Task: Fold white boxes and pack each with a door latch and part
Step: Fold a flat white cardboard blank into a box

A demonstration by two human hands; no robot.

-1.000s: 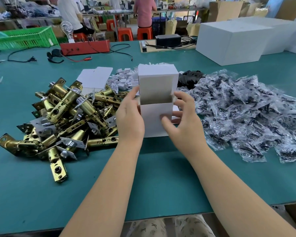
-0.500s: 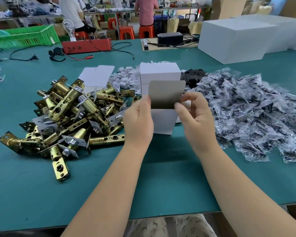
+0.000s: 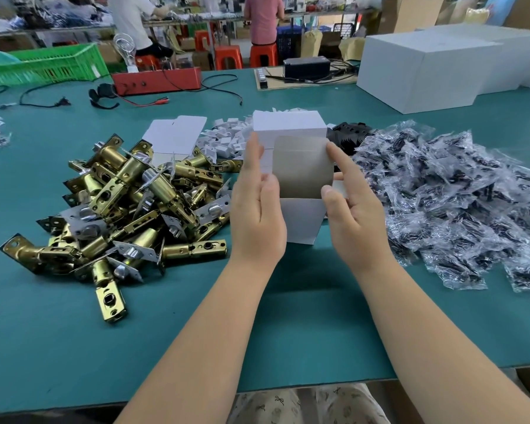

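Note:
I hold a small white box (image 3: 300,218) upright above the green table, its grey-lined flap (image 3: 302,166) raised toward me. My left hand (image 3: 257,206) grips the box's left side, thumb near the flap's edge. My right hand (image 3: 352,209) holds the right side, with the forefinger on the flap's upper right corner and the thumb at its lower right. A pile of brass door latches (image 3: 129,203) lies to the left. Bagged black parts (image 3: 459,194) are heaped to the right.
Flat white box blanks (image 3: 178,133) and small white pieces (image 3: 227,139) lie behind the latches. Big white cartons (image 3: 426,68) stand at the back right. A red device (image 3: 156,81) with cables and a green basket (image 3: 43,65) sit at the back left. People work beyond.
The grey-lined flap has swung up and toward me, and the box has risen slightly in both hands. My right forefinger has moved to the flap's upper corner.

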